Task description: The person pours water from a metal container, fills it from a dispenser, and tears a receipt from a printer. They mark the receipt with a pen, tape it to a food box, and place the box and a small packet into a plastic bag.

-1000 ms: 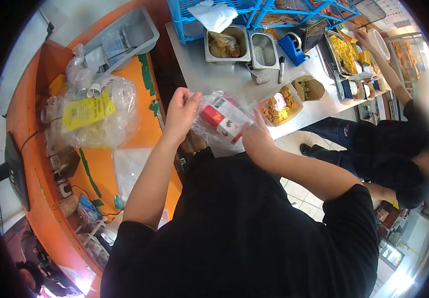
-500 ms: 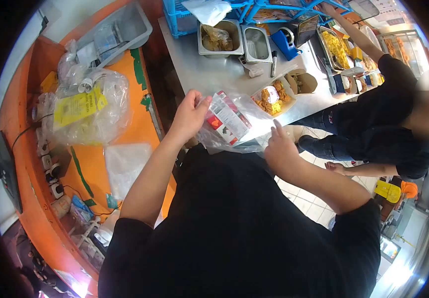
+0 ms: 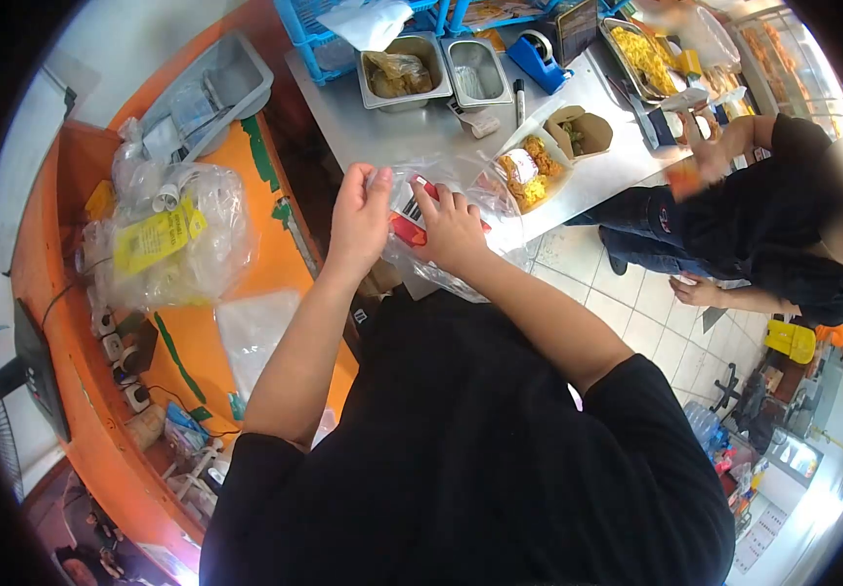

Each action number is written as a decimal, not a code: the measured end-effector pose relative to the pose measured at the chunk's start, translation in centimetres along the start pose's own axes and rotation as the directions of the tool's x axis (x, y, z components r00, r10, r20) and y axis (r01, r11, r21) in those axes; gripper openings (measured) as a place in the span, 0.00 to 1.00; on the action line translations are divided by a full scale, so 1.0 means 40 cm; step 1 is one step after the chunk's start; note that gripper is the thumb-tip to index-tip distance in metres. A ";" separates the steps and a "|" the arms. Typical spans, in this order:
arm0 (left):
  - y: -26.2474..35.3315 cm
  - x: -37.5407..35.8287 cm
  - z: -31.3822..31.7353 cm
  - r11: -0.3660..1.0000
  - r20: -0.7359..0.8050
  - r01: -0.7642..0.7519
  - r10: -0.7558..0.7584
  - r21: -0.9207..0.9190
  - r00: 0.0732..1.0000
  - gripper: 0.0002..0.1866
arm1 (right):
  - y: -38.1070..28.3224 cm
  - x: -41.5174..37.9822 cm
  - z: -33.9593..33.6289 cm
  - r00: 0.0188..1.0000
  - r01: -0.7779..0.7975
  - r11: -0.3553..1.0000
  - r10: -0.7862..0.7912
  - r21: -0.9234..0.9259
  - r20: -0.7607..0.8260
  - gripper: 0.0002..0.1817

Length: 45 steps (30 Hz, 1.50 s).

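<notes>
A clear plastic bag [image 3: 485,220] with a red and white carton [image 3: 407,225] inside hangs over the near edge of the steel counter [image 3: 392,127]. My left hand [image 3: 361,217] pinches the bag's left rim between thumb and fingers. My right hand [image 3: 451,232] lies on the carton, fingers curled over its top. An open cardboard box of fried pieces [image 3: 524,171] stands on the counter just right of the bag.
Steel pans [image 3: 397,73], a blue tape dispenser [image 3: 541,61], a marker [image 3: 518,90] and a second open box [image 3: 583,132] sit on the counter. An orange shelf [image 3: 246,264] at left holds bagged supplies [image 3: 172,244]. A person in black [image 3: 783,225] works at right.
My right hand has come back from the bag's right side onto the carton. The person at right has drawn an arm back from the far trays.
</notes>
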<state>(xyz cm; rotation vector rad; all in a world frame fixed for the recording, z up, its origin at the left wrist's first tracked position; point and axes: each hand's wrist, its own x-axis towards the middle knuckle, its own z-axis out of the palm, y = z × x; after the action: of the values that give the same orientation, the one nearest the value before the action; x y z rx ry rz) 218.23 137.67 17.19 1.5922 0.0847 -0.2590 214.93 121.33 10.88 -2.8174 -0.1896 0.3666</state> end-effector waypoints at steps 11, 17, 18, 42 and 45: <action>-0.009 0.001 -0.008 0.985 -0.111 0.117 -0.131 -0.127 0.985 0.15 | -0.022 0.071 0.025 0.909 0.408 0.874 -0.417 -0.263 0.022 0.45; 0.039 -0.029 -0.106 0.984 -0.071 0.032 -0.044 -0.173 0.996 0.10 | -0.044 -0.095 -0.210 0.942 0.198 0.957 -0.126 -0.214 0.310 0.41; 0.038 -0.036 -0.135 0.990 -0.016 -0.025 0.023 -0.137 1.000 0.11 | -0.060 -0.123 -0.323 0.837 0.277 0.897 -0.049 -0.346 0.545 0.41; 0.080 -0.107 -0.154 0.887 0.357 -0.258 0.115 0.384 0.927 0.17 | 0.059 -0.170 -0.457 0.990 0.143 0.592 -0.075 0.793 -0.123 0.04; 0.058 -0.101 -0.078 0.629 0.411 -0.702 0.573 0.334 0.709 0.21 | 0.017 -0.159 -0.376 0.987 0.124 0.487 0.033 0.865 -0.160 0.06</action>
<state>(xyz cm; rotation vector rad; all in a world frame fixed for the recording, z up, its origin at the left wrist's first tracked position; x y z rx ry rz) 215.16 141.11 20.40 1.9418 -0.8277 0.0951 212.92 115.56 26.03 -1.7740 -0.0151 0.1443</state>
